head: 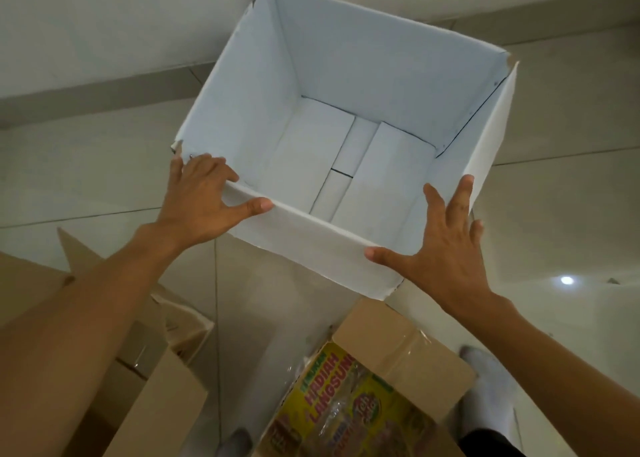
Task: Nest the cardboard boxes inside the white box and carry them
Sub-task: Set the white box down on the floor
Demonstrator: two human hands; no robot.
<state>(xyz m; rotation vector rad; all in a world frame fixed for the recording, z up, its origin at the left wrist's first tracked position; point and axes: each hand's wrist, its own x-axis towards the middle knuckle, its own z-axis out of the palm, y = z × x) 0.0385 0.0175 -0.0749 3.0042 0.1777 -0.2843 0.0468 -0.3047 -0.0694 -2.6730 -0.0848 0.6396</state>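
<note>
A large white box (346, 68) stands open on the tiled floor, with nothing inside but its folded bottom flaps. My left hand (204, 196) grips its near left corner, fingers over the rim and thumb along the near wall. At the near right corner my right hand (446, 248) lies spread against the box, thumb on the near wall's rim. A brown cardboard box (394, 345) with a yellow printed inside lies below the white box. Another brown cardboard box (162, 394) lies at the lower left, partly under my left arm.
Pale glossy floor tiles (571, 214) surround the boxes. A white wall with a grey skirting strip (97, 89) runs just behind the white box. My feet in white socks (485, 380) stand at the bottom right and bottom middle.
</note>
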